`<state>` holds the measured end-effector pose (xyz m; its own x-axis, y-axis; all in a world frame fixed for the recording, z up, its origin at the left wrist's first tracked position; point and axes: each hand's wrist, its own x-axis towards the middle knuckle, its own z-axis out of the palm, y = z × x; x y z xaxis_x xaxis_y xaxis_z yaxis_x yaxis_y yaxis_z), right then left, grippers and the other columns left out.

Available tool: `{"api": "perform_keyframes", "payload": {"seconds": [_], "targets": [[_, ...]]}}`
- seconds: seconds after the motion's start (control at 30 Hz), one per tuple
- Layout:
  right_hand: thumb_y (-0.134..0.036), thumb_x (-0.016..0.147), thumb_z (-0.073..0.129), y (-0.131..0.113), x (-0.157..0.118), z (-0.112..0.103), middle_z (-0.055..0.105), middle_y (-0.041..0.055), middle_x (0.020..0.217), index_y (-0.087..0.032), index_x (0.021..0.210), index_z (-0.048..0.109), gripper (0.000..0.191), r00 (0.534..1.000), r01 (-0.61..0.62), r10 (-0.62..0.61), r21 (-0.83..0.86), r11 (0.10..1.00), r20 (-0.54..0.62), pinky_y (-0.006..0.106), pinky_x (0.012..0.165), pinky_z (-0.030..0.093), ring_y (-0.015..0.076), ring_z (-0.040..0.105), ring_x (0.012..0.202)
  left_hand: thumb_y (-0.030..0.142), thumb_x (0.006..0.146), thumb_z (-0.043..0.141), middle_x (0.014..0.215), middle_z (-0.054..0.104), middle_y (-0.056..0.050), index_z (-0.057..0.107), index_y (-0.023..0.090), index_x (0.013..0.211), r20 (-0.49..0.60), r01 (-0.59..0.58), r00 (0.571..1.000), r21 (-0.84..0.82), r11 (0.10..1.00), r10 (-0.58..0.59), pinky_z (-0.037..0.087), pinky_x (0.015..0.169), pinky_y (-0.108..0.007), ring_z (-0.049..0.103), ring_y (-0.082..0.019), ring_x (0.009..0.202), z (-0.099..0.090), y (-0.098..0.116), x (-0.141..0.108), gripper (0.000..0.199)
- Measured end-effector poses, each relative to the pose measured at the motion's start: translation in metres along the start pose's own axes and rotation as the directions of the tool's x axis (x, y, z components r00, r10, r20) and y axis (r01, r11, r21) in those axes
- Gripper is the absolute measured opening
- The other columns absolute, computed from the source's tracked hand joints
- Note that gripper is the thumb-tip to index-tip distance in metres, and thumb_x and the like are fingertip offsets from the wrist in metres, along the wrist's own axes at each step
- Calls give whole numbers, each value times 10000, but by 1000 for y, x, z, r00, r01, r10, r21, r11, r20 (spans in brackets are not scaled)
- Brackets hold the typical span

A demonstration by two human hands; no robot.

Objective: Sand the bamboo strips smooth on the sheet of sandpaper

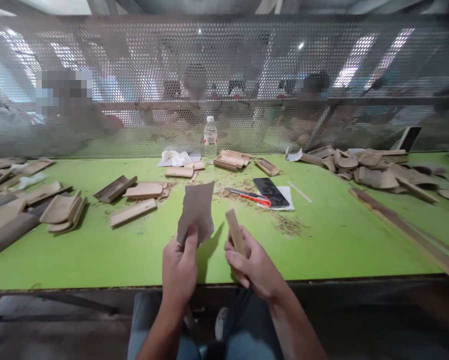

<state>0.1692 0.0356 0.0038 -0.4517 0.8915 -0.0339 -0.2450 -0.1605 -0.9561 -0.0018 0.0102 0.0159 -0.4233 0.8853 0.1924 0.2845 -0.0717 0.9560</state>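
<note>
My left hand (179,265) pinches the lower edge of a grey-brown sheet of sandpaper (196,210), held upright above the front edge of the green table (322,240). Beside it, my right hand (251,265) grips a narrow bamboo strip (235,237) that stands nearly upright between thumb and fingers. The sheet and the strip are a little apart and do not touch.
Piles of curved bamboo pieces lie at the left (61,210), the middle (143,192) and the far right (374,170). A red utility knife (252,196), a black phone (271,192) and a water bottle (210,137) sit mid-table. A perforated metal screen (224,85) closes the back; people sit behind it.
</note>
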Motion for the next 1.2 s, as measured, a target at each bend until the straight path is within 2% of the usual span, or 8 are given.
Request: {"api": "perform_keyframes", "payload": {"seconds": [0.2,0.47,0.6,0.67,0.77,0.93,1.1,1.2], "targets": [[-395,957,548,3,-1,3,476,-41,809,-183,1140,573,281,995,29,-41,132,991,90,194,524,373,59,457,561,551,1015,570,802,726,-63,745,108,892,28,-17,999,-194,981,22,537,710,-281,686,-238,784,8,0,2,492],[-579,1048,402,-4,-4,22,511,-80,540,-207,1072,535,396,995,38,-65,-325,945,-74,236,392,392,118,450,358,369,1059,482,1061,786,-95,742,144,1230,102,-172,979,-53,984,177,579,911,-359,732,-296,1045,31,23,-4,384],[-434,1045,448,-3,0,22,717,61,838,-215,1187,625,316,927,132,-299,-549,825,-226,349,779,555,253,715,877,133,979,459,1571,463,-15,550,236,1510,101,-275,956,-27,961,276,417,1153,-330,469,-234,1438,43,18,-18,548],[-398,1047,441,-2,0,22,742,87,966,-217,1198,643,311,934,150,-307,-580,801,-182,363,856,540,265,709,973,116,958,481,1573,450,-12,518,235,1532,113,-267,957,-17,964,267,415,1158,-336,454,-238,1444,43,16,-19,587],[-414,1054,421,1,-3,22,746,68,841,-202,1178,668,348,971,129,-224,-597,792,-87,320,701,543,237,713,765,144,973,494,1431,621,-18,589,249,1477,35,-205,978,-12,979,206,486,1109,-383,596,-274,1323,41,19,-17,523],[-341,1013,481,5,-3,22,770,100,1055,-217,1112,695,267,893,128,-360,-615,778,-269,312,802,547,253,717,983,70,907,501,1560,479,26,565,271,1495,60,-273,959,-75,959,278,384,1180,-303,453,-220,1441,46,21,-20,625],[-402,1038,449,6,-2,22,713,48,735,-210,1120,688,317,962,112,-239,-601,791,-135,331,702,554,250,713,756,179,983,519,1331,699,-51,697,212,1358,1,-137,991,-23,990,137,528,1070,-412,641,-311,1267,44,19,-20,416],[-412,1005,495,7,-1,21,741,101,856,-226,1036,702,280,928,82,-279,-595,800,-248,372,751,547,292,708,852,98,922,515,1536,507,1,600,254,1467,70,-296,951,-65,953,300,427,1161,-360,480,-263,1423,43,14,-25,573]]}}
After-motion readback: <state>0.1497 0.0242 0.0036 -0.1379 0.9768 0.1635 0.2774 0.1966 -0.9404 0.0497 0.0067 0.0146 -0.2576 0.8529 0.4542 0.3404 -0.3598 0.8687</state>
